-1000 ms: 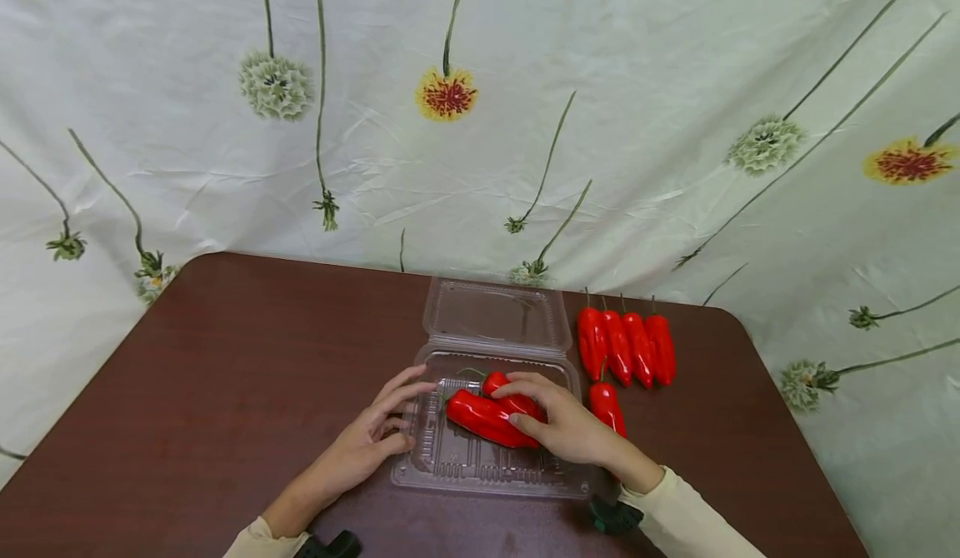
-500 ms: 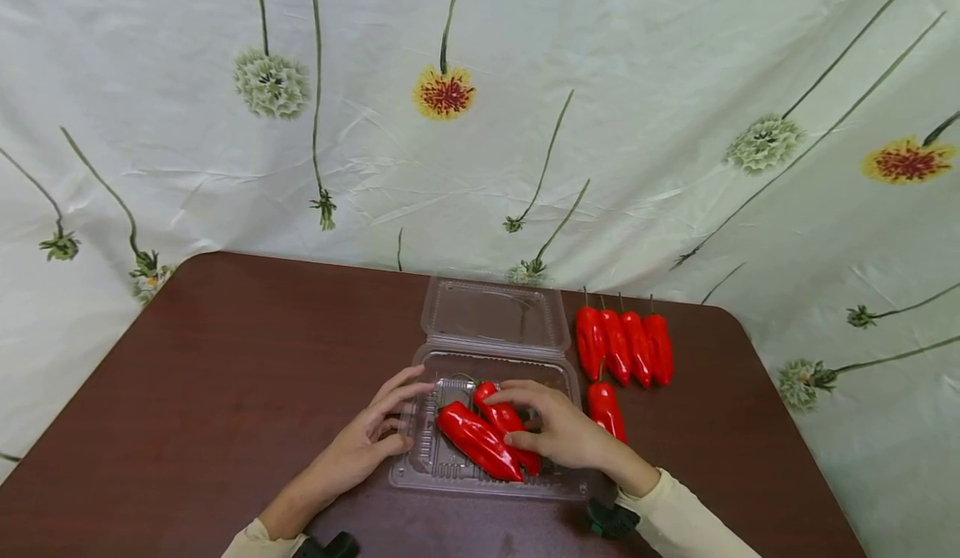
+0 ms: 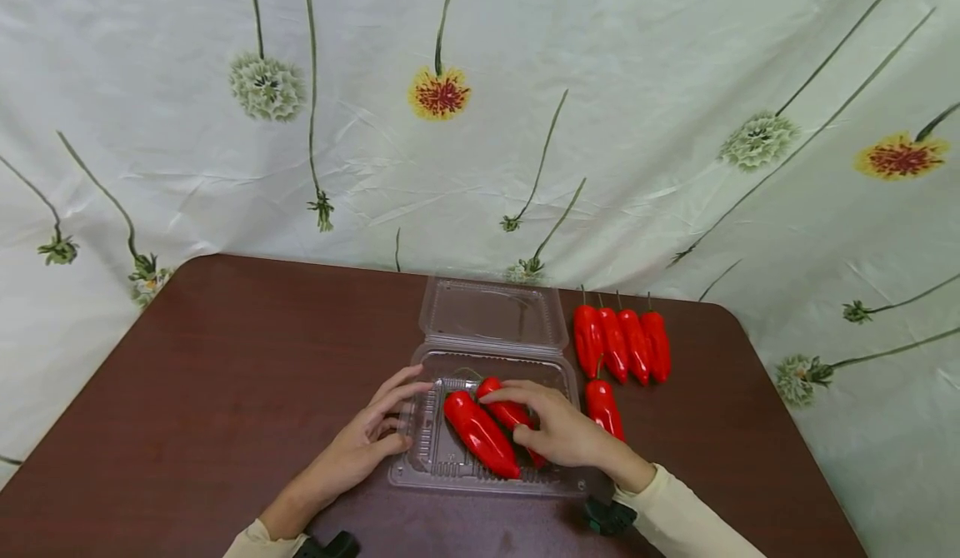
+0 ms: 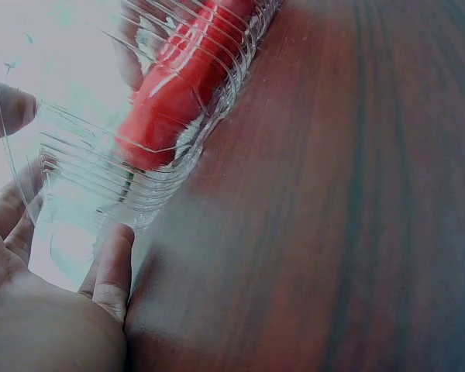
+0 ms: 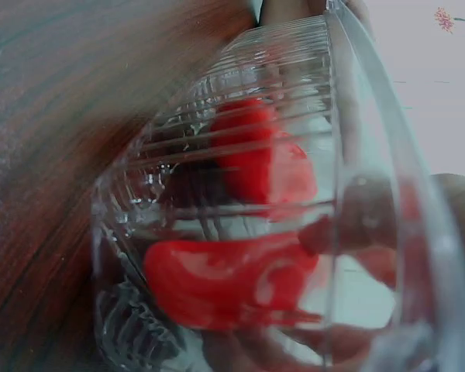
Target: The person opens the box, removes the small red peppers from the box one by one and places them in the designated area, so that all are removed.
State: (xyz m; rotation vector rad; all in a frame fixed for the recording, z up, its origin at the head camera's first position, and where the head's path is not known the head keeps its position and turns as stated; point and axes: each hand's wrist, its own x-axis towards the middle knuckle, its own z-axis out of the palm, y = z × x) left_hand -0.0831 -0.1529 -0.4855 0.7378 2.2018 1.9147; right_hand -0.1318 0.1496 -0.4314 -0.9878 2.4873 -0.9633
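A clear plastic clamshell container (image 3: 450,483) lies opened in front of me, its lid (image 3: 491,312) folded back. Two glossy red peppers sit in the base: the left pepper (image 3: 480,437) slants toward the near side, with the right pepper (image 3: 506,411) beside it. My right hand (image 3: 558,426) grips the right pepper, fingers over its top and thumb at its near side. Relaxed fingers of my left hand (image 3: 375,433) rest against the container's left side. Through the ribbed wall, the left wrist view shows a red pepper (image 4: 174,101); the right wrist view is blurred.
Several red peppers (image 3: 615,346) stand in a row right of the lid, stems toward the back. One more pepper (image 3: 604,408) lies closer, partly behind my right forearm. A flowered cloth (image 3: 360,125) hangs behind the brown table (image 3: 262,375).
The left pepper swung from nearly crosswise to slanting toward me, then shifted slightly away. My right hand kept its hold as the right pepper turned a little. My left hand stayed still.
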